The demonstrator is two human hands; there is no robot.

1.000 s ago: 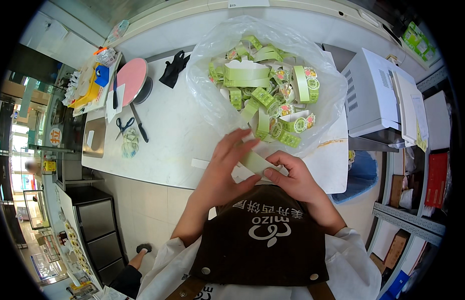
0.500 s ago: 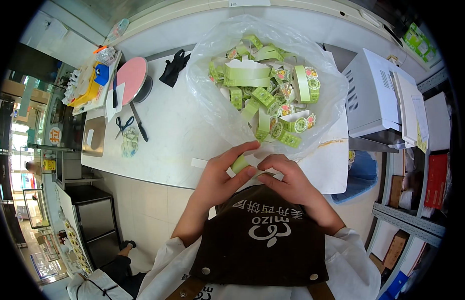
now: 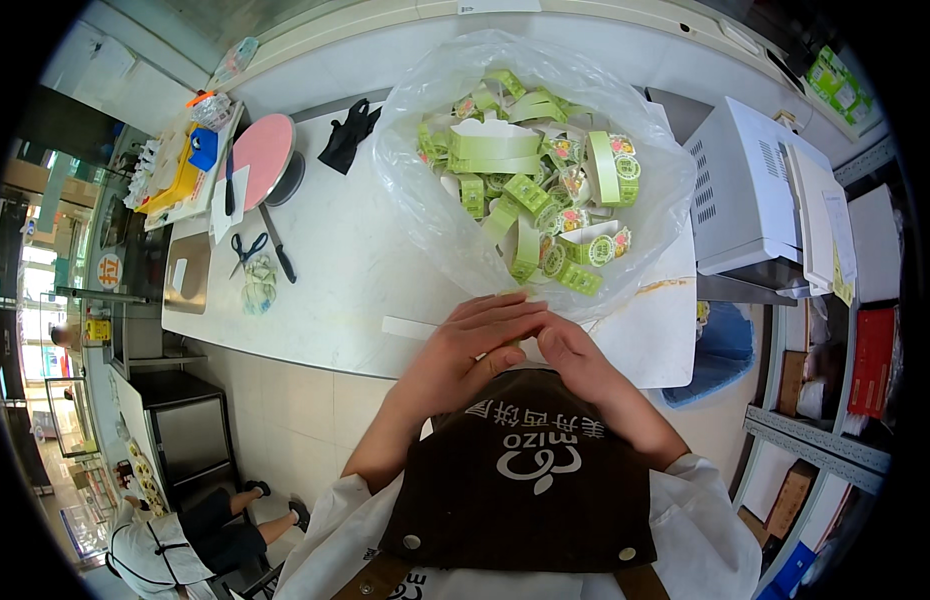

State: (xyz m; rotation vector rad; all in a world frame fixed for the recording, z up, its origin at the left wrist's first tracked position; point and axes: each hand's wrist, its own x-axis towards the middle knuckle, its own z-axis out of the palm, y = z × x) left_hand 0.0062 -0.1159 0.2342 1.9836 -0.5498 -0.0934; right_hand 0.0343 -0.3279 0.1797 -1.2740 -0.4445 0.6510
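Note:
My left hand (image 3: pixel 465 345) and my right hand (image 3: pixel 583 358) meet at the near edge of the table, fingers pressed together. The left fingers lie over the right fingertips. Between them is a pale green paper band, mostly hidden; only a small piece shows between the hands. Just beyond them stands an open clear plastic bag (image 3: pixel 410 200), filled with light green paper bands (image 3: pixel 495 150) that are bent into loops and carry printed, scalloped fronts. A white paper strip (image 3: pixel 408 327) lies on the table to the left of my hands.
On the table's left are a pink-topped turntable (image 3: pixel 264 150), dark scissors (image 3: pixel 248 247), a knife (image 3: pixel 279 245), a crumpled clear wrapper (image 3: pixel 259 285) and a black bag (image 3: pixel 349 136). A white appliance (image 3: pixel 745 185) stands right. A person (image 3: pixel 170 550) is on the floor at lower left.
My hands have closed together, the left fingers moving over the right, and the green band is now mostly covered. The person at lower left has moved further into view.

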